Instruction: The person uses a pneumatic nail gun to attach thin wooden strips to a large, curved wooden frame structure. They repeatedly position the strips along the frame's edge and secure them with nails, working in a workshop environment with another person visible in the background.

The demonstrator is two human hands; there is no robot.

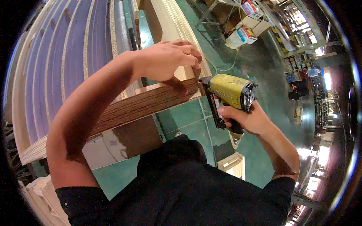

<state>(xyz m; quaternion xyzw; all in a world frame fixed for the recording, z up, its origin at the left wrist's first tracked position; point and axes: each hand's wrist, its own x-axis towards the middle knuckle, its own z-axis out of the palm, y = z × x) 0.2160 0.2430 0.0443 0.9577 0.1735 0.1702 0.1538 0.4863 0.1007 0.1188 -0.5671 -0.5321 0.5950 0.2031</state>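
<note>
Green floor (181, 115) under thin hose (227, 70)

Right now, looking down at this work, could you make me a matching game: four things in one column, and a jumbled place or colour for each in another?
Things:
1. Nail gun
2. Brown wood rail
3. Floor
4. Shirt

Places and colours:
A. Green
B. Held in the right grip
C. Black
D. Touched by the left grip

Right pairs: 1-B, 2-D, 3-A, 4-C
</note>
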